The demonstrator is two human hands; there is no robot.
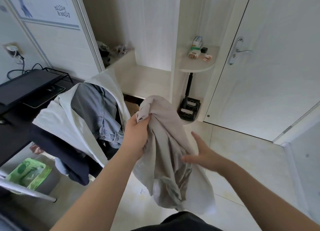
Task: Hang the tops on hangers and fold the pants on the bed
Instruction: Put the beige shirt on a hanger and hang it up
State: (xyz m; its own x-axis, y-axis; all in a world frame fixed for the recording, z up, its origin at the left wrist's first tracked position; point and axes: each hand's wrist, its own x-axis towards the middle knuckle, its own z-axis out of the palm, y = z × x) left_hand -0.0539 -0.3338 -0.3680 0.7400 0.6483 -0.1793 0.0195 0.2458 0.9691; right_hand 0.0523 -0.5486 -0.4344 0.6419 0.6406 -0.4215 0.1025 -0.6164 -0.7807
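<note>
A crumpled beige garment [166,149] hangs in front of me over the floor. My left hand [136,137] is shut on a bunch of its cloth near the top. My right hand [199,152] lies against its right side with fingers spread, touching the cloth without gripping it. To the left, a chair carries a white garment [57,116], blue jeans [98,113] and a dark navy garment [69,158]. No hanger and no bed are in view.
A black desk [20,92] with a monitor stands at the left, a green bag [29,175] below it. Ahead is an open wardrobe niche [147,71], a rounded shelf [197,64] with small items, a black stand [189,107] under it, and a white door [270,66] at the right.
</note>
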